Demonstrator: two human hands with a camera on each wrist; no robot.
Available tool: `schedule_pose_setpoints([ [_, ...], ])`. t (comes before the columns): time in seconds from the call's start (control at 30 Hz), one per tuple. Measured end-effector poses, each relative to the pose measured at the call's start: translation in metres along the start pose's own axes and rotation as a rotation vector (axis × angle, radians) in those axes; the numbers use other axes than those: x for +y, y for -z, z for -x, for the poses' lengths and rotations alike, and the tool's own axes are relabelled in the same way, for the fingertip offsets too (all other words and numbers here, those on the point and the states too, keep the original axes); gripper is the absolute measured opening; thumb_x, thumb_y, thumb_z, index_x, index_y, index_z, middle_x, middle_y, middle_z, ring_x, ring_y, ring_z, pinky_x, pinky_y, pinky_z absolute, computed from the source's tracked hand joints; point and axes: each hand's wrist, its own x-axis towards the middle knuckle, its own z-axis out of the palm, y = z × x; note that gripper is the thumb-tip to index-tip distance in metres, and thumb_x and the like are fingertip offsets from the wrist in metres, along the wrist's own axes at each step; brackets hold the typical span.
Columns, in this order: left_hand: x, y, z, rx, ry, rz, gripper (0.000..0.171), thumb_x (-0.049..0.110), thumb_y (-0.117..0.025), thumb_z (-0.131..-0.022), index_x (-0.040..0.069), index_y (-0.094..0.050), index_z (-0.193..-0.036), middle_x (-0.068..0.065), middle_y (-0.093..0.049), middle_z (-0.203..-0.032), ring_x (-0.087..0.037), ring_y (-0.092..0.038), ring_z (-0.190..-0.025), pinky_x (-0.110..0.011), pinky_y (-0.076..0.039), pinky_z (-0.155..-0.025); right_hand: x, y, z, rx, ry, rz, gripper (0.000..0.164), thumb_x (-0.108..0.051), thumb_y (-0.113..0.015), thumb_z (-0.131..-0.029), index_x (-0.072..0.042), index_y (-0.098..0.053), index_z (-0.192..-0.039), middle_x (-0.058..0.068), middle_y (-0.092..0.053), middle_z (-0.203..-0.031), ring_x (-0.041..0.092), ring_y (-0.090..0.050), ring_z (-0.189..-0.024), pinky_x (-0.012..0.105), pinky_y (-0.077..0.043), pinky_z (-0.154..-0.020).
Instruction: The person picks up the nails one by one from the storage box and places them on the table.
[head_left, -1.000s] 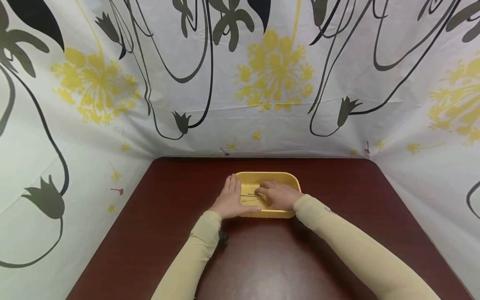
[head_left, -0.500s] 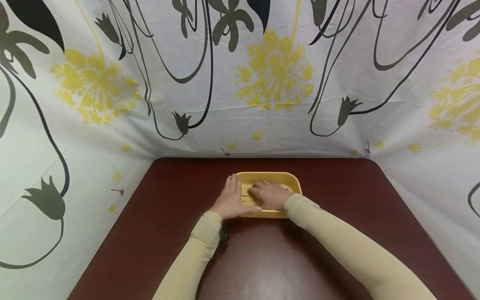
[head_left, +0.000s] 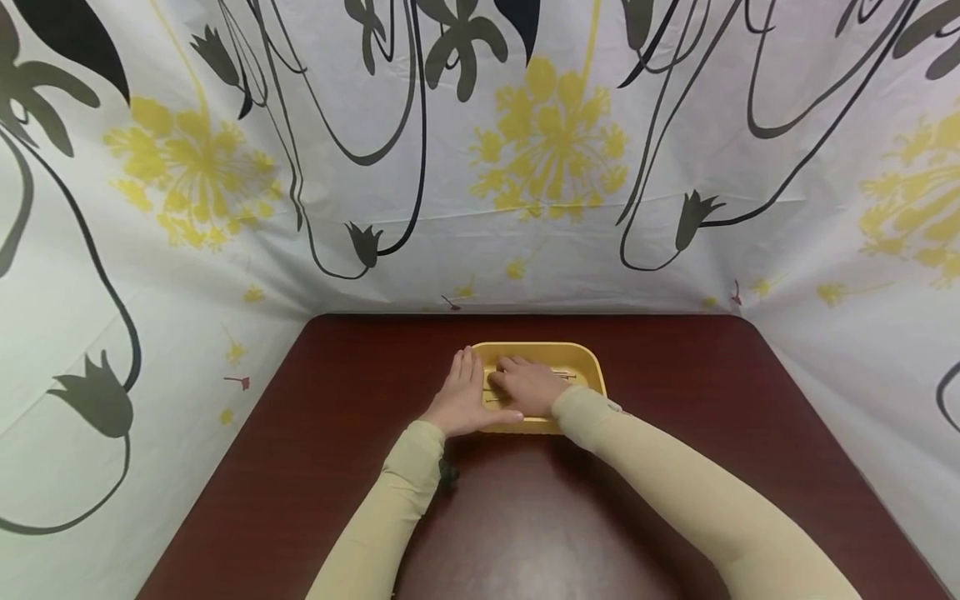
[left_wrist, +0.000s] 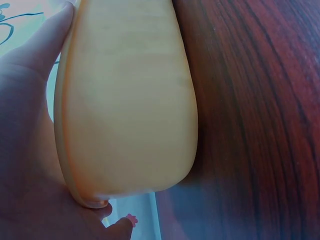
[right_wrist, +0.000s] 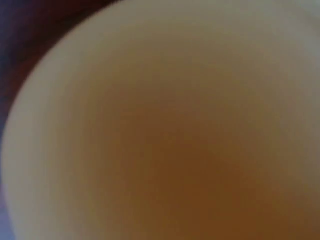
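A shallow yellow tray [head_left: 588,367] sits on the table, and several thin nail-like metal pieces [head_left: 564,375] lie in it. My left hand [head_left: 463,404] rests along its left end, fingers straight by the rim and thumb stretched along the near rim. The left wrist view shows the tray's outer wall [left_wrist: 130,100] beside the thumb. My right hand [head_left: 527,387] reaches down inside the tray, back up, fingers bent over the thin pieces; whether it pinches one is hidden. In the right wrist view a blurred yellowish surface [right_wrist: 165,115] fills most of the picture.
The dark reddish-brown table [head_left: 360,367] reaches back to a white patterned curtain [head_left: 450,217], which also hangs at both sides. A small dark object [head_left: 447,475] shows at the left wrist.
My right hand has slid left within the tray, toward the left hand. Thin pieces now show to its right. The left hand and tray have stayed put.
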Motion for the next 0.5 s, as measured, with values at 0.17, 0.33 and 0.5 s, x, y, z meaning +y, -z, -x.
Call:
schedule_pose_setpoints([
  [0.17, -0.0001, 0.0008, -0.0002, -0.008, -0.003, -0.012, 0.138, 0.093, -0.05, -0.072, -0.002, -0.001, -0.159, -0.017, 0.015, -0.165, -0.033, 0.012, -0.152, -0.042, -0.011, -0.121, -0.0005, 0.0011, -0.0026, 0.032, -0.023, -0.017, 0.039, -0.055, -0.07, -0.089, -0.019, -0.068, -0.106, 0.002, -0.056, -0.111, 0.022, -0.056, -0.098, 0.044, -0.053, -0.079],
  [0.33, -0.0014, 0.0007, 0.0004, -0.002, 0.001, 0.006, 0.14, 0.094, -0.051, -0.07, -0.002, -0.001, -0.159, -0.016, 0.015, -0.165, -0.032, 0.012, -0.152, -0.042, -0.012, -0.121, -0.0006, 0.0003, -0.0018, 0.084, -0.039, -0.071, 0.022, -0.039, -0.072, -0.093, -0.019, -0.071, -0.1, 0.0, -0.055, -0.1, 0.021, -0.055, -0.09, 0.043, -0.052, -0.074],
  [0.5, -0.0039, 0.0004, -0.0001, 0.004, -0.001, 0.017, 0.141, 0.093, -0.053, -0.07, -0.002, -0.001, -0.159, -0.016, 0.016, -0.165, -0.031, 0.012, -0.152, -0.041, -0.012, -0.121, -0.0002, -0.0003, -0.0025, 0.143, -0.068, -0.076, 0.004, -0.021, -0.075, -0.09, -0.018, -0.073, -0.089, -0.002, -0.054, -0.089, 0.018, -0.055, -0.079, 0.04, -0.05, -0.067],
])
